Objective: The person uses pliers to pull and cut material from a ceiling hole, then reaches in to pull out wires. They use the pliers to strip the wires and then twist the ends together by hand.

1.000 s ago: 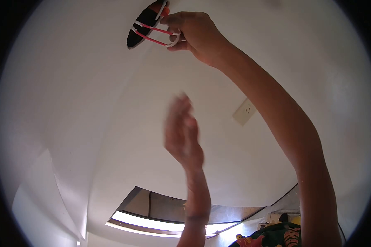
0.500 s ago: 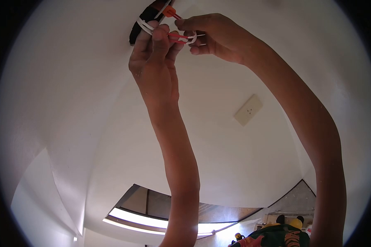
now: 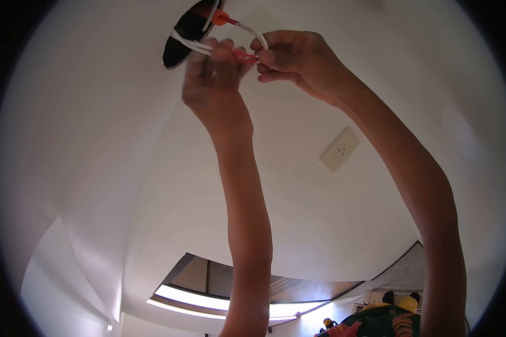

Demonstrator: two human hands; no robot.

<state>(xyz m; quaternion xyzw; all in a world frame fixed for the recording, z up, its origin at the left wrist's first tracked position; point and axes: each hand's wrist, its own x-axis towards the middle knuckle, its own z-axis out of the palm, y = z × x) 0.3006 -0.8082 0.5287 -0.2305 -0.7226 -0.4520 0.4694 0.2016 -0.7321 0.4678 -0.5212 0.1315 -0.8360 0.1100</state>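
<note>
A round dark hole point(image 3: 181, 42) opens in the white surface above me, with an orange conduit end point(image 3: 220, 18) at its edge. Red and white wire point(image 3: 254, 31) curves out of the conduit into the fingers of my right hand point(image 3: 301, 62). That hand is closed in a pinch on the wire. White wires point(image 3: 191, 45) run from the hole to my left hand point(image 3: 216, 73), which is slightly blurred and closed round them. Between the two hands a short red stretch of wire point(image 3: 244, 57) shows. The exact wire ends are hidden by my fingers.
A white outlet plate point(image 3: 340, 149) is set in the pale surface beyond my hands. Lower down are a dark-framed opening with a bright strip point(image 3: 194, 299) and, at the bottom right, a green bag-like item point(image 3: 379, 321) with yellow and black things by it.
My right hand has shifted slightly right and down, drawing the wire from the conduit into a wider curve. My left hand has turned and moved a little down. The view has shifted slightly.
</note>
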